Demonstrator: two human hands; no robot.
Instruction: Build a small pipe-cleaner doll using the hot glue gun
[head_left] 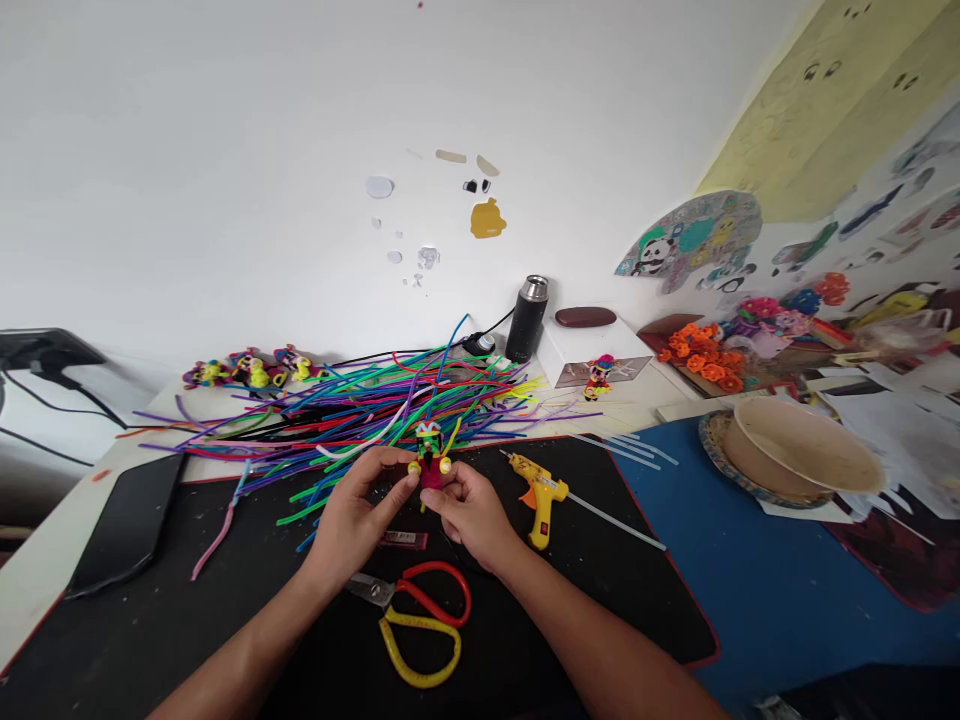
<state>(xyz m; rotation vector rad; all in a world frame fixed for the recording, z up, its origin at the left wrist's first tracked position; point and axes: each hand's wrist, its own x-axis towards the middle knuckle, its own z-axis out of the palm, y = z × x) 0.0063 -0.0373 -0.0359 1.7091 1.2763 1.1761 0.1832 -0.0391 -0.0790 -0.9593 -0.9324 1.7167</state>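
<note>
Between my two hands, upright above the black mat (600, 600), is a small pipe-cleaner figurine (430, 462) with a green face, black beard, dark red body and yellow arms. My left hand (358, 510) pinches it from the left side with thumb and fingers. My right hand (472, 510) grips its lower right side. Just below the hands lie scissors (421, 618) with one red and one yellow handle. A yellow hot glue gun (538, 495) rests to the right, a glue stick trailing from its back. Its lower body is partly hidden by my fingers.
A heap of coloured pipe cleaners (352, 410) spreads behind my hands. Finished figurines (255, 370) lie back left; another figurine (598, 378) stands by a white box (559, 345). A black flask (527, 320), a phone (127, 525) and a beige bowl (802, 445) are around.
</note>
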